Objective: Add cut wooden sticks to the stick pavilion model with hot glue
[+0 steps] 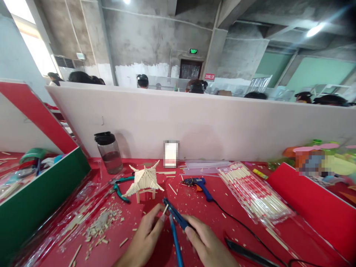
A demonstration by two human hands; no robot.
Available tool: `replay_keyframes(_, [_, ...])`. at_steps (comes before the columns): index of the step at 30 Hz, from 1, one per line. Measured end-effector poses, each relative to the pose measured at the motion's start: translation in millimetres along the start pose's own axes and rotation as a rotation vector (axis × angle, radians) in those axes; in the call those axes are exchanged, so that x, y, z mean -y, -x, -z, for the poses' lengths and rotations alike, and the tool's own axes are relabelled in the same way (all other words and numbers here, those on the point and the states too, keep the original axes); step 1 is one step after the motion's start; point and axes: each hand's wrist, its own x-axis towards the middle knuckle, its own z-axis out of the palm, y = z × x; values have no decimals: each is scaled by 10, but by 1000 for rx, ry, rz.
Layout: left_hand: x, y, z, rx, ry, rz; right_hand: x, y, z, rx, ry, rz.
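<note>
My left hand pinches a short wooden stick between thumb and fingers. My right hand is closed round a blue tool that looks like a utility knife, its far end beside the stick. Between my hands lies a slim blue pen-like rod; I cannot tell whether it is joined to the tool. Just beyond my left hand stands a small pavilion model of wooden sticks, with a ribbed roof and upturned corners. Green-handled pliers lie to its left, partly behind it.
A blue glue gun lies beyond my right hand, its cord running right. Bagged sticks are at right, near a dark curved tool. A bottle stands back left. Offcuts litter the red table. Green and red panels flank it.
</note>
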Motion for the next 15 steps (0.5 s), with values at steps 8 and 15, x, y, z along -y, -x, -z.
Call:
replay_keyframes(8, [106, 9, -18, -36, -1, 60, -86, 3, -185, -88, 202, 70])
replay_keyframes(15, [87, -13, -25, -6, 65, 26, -62, 16, -187, -103, 236, 134])
